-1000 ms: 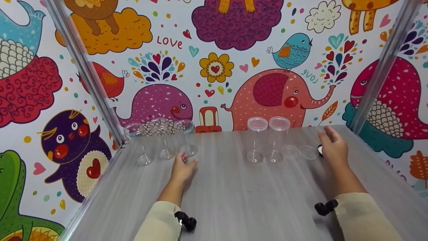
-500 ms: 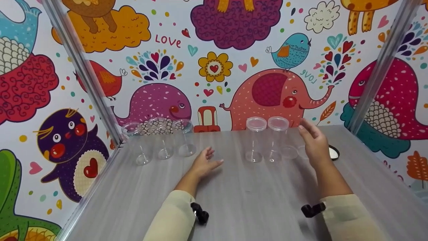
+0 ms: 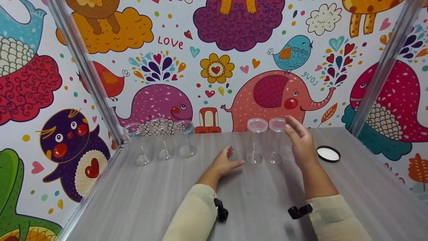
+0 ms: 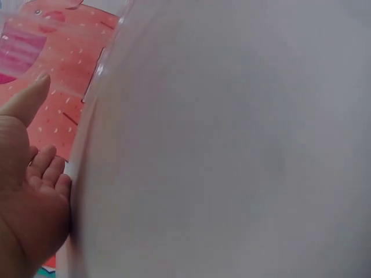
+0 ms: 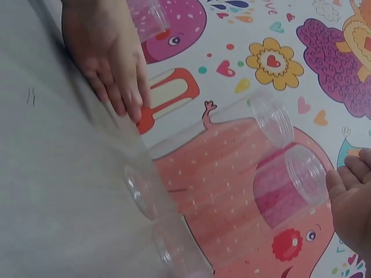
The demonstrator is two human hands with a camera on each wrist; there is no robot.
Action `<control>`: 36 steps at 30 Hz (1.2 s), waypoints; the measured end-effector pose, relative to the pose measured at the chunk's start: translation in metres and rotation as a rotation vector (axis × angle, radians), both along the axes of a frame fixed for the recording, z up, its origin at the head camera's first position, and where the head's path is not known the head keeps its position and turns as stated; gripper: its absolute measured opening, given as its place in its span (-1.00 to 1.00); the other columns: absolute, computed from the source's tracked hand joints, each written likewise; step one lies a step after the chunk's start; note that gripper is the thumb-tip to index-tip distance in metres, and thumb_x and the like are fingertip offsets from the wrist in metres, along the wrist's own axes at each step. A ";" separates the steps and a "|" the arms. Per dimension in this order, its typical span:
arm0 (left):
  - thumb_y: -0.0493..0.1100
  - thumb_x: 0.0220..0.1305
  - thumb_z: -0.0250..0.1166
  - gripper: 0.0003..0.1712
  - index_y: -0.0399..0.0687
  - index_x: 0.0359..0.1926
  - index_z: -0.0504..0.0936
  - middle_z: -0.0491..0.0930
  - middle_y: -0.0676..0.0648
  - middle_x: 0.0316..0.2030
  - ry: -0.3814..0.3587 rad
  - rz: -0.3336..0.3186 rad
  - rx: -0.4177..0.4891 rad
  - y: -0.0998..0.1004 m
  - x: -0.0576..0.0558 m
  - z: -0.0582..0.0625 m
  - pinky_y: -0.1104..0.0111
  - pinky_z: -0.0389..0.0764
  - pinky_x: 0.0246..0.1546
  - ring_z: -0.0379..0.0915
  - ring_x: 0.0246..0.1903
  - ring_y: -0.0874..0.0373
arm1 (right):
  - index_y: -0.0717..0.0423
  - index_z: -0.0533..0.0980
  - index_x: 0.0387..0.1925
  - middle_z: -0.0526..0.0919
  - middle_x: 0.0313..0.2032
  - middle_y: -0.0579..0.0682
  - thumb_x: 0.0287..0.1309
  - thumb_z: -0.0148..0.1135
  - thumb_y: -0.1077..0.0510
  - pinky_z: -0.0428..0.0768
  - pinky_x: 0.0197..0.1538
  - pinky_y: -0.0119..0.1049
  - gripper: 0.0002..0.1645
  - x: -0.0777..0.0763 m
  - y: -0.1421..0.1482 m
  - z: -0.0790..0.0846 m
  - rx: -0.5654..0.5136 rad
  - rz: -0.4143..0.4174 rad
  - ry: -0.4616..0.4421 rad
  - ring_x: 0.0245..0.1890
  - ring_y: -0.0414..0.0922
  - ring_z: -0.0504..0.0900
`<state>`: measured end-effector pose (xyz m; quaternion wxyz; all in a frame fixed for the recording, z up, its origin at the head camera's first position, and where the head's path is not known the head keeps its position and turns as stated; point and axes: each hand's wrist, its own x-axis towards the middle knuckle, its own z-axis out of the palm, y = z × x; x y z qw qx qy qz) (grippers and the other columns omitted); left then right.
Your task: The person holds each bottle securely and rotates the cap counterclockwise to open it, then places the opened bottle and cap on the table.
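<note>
Nearest us, low in the frame, two cream cloth sleeves [image 3: 192, 214] reach in, each with a small black wrist device [image 3: 300, 211] at the cuff. Beyond them, just right of centre, here's the left hand [image 3: 224, 164], thumb out, fingers loosely bent, gripping nothing, near the foot of the nearer jar! And the right hand [image 3: 302, 147], right of centre, thumb and fingers extended, also holding nothing, right beside the other jar; whether it touches, one cannot tell.

Between those hands stand two tall clear plastic cylindrical jars [image 3: 256, 144], upright, side by side, with pale round tops. A faint clear round piece [image 3: 286, 153] lies partly hidden by the right hand. Over to the right, a flat white disc with a black rim [image 3: 328, 154] rests on the grey wood-grain table [image 3: 247, 207]. Left of centre, three clear plastic cylindrical cups [image 3: 164, 144] stand in a row. Behind everything, a white wall with bright cartoon animals [image 3: 214, 93]!
</note>
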<state>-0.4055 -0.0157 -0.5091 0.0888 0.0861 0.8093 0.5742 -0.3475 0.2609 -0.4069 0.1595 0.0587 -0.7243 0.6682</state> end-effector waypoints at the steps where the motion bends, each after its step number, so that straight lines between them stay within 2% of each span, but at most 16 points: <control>1: 0.02 0.26 0.59 0.11 0.00 0.67 0.17 0.28 -0.08 0.64 -0.001 -0.004 -0.001 0.005 -0.001 0.000 -0.01 0.27 0.65 0.17 0.66 -0.05 | -0.09 0.21 0.67 0.28 0.65 -0.04 0.64 0.01 -0.20 0.26 0.70 0.02 -0.27 0.000 -0.002 0.000 -0.003 0.007 0.006 0.67 -0.04 0.24; 5: 0.03 0.24 0.61 0.15 0.00 0.68 0.15 0.28 -0.07 0.65 -0.006 -0.020 0.008 0.023 -0.003 0.000 -0.02 0.25 0.66 0.15 0.66 -0.05 | -0.01 0.25 0.64 0.35 0.62 -0.04 0.65 0.01 -0.13 0.39 0.61 -0.29 -0.30 -0.003 -0.014 0.000 -0.031 0.034 0.040 0.64 -0.09 0.30; 8: 0.04 0.24 0.61 0.17 -0.02 0.69 0.12 0.26 -0.11 0.65 -0.001 -0.027 0.019 0.034 -0.005 0.002 -0.04 0.25 0.66 0.14 0.66 -0.08 | 0.01 0.27 0.63 0.40 0.59 -0.08 0.65 0.01 -0.12 0.47 0.51 -0.43 -0.32 -0.003 -0.022 0.000 -0.044 0.032 0.049 0.61 -0.13 0.35; 13: 0.04 0.27 0.58 0.21 -0.01 0.72 0.02 0.19 -0.14 0.68 0.012 0.005 0.009 0.046 -0.006 0.002 -0.08 0.21 0.67 0.09 0.68 -0.12 | 0.03 0.31 0.60 0.41 0.55 -0.02 0.65 0.03 -0.07 0.50 0.48 -0.45 -0.35 -0.004 -0.032 -0.002 -0.042 0.049 0.083 0.58 -0.14 0.38; 17: 0.00 0.27 0.59 0.26 -0.03 0.73 -0.04 0.14 -0.15 0.69 0.044 0.024 0.025 0.054 -0.008 0.000 -0.10 0.15 0.69 0.04 0.69 -0.14 | 0.09 0.31 0.60 0.39 0.55 0.06 0.65 0.03 -0.03 0.51 0.43 -0.51 -0.36 -0.004 -0.036 -0.003 -0.048 0.069 0.107 0.59 -0.07 0.37; 25: -0.04 0.27 0.59 0.23 -0.06 0.72 -0.02 0.15 -0.15 0.69 0.062 0.014 0.075 0.065 -0.011 0.000 -0.04 0.17 0.69 0.06 0.69 -0.13 | 0.07 0.35 0.58 0.44 0.53 0.01 0.64 0.06 -0.01 0.54 0.40 -0.52 -0.38 -0.002 -0.035 -0.004 -0.067 0.052 0.113 0.58 -0.07 0.39; 32: 0.05 0.24 0.61 0.25 -0.02 0.72 0.02 0.17 -0.19 0.68 0.054 0.052 0.011 0.074 -0.013 -0.002 -0.13 0.16 0.68 0.06 0.69 -0.18 | 0.04 0.36 0.57 0.44 0.56 0.01 0.65 0.05 -0.03 0.51 0.47 -0.45 -0.39 -0.002 -0.036 -0.005 -0.068 0.051 0.098 0.58 -0.09 0.41; 36: 0.03 0.26 0.59 0.21 -0.06 0.71 0.04 0.20 -0.21 0.66 0.046 0.057 0.017 0.078 -0.016 -0.002 -0.09 0.20 0.67 0.10 0.67 -0.17 | 0.08 0.36 0.57 0.45 0.55 0.01 0.65 0.05 0.01 0.48 0.50 -0.41 -0.39 -0.004 -0.035 -0.007 -0.082 0.059 0.108 0.59 -0.06 0.40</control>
